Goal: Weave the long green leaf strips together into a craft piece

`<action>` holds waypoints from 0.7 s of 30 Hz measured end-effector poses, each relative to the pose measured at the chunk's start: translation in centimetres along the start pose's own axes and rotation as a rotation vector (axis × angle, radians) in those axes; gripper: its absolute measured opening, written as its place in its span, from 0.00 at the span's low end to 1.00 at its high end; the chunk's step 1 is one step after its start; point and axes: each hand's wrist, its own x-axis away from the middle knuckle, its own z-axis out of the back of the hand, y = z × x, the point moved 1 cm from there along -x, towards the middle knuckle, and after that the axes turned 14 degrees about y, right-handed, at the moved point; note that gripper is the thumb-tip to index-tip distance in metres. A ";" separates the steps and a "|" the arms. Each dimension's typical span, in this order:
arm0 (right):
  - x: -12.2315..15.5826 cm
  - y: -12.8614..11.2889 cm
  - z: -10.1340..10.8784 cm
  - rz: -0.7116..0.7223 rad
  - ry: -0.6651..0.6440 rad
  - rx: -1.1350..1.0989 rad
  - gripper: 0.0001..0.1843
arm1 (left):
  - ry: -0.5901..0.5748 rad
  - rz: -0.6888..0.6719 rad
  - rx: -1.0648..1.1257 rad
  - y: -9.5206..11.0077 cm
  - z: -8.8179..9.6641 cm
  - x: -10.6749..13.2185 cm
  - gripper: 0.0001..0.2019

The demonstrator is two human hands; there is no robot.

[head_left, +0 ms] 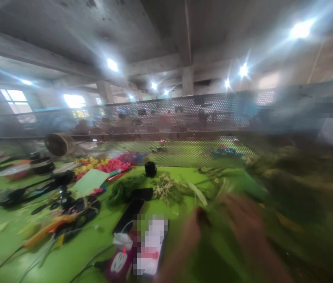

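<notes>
Concrete ceiling [80, 23]: grey, beamed, hung with bright lamps [112, 65].
Green table [1, 243]: glossy top, spread across the foreground.
Perforated divider [160, 118]: runs across the table's far side, tabletop showing through its lower holes.
Dark green mass [296, 192]: at right; too blurred to identify.
Right hand [241, 212]: back uppermost, forearm from the lower right, fingers stretched forward toward pale stems [223, 188]; contact and grip cannot be told through the blur.
Left hand [197, 224]: forearm from the bottom edge, fingers bent toward the right hand, the two near each other and apart; whether clenched, released or holding anything cannot be told.
Pink and yellow pile [107, 164]: small pieces, left of centre, before the divider.
Lit phone [151, 247]: left of the left hand; screen writing masked, unreadable.
Pale bunch [168, 188]: creamy green strips, beyond the left hand; one long pale strip [198, 192] at its right.
Mint sheet [91, 181]: flat, just in front of the pile; surface plain.
Dark phone [129, 215]: beyond the lit phone, screen black.
Purple box [118, 266]: white tissue on top; white front marking too blurred to read.
Black cylinder [150, 169]: upright, behind the bunch.
</notes>
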 end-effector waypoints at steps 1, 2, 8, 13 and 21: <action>-0.1 0.0 0.1 -0.078 0.024 -0.026 0.15 | -0.017 -0.010 0.008 -0.1 -0.2 0.0 0.03; -0.1 0.0 0.1 -0.181 0.009 -0.071 0.13 | -0.037 -0.035 0.005 -0.2 -0.4 -0.1 0.04; 0.5 0.5 -2.2 -0.857 -0.199 -0.464 0.15 | -0.149 -0.069 0.096 -0.7 -1.5 0.4 0.06; -0.1 -0.2 -1.8 -0.895 -0.185 -0.494 0.14 | -0.263 -0.023 0.090 -1.3 -2.0 1.0 0.09; -0.3 -1.4 -1.2 -0.908 -0.183 -0.516 0.12 | -0.194 0.007 0.114 -1.9 -2.0 0.7 0.14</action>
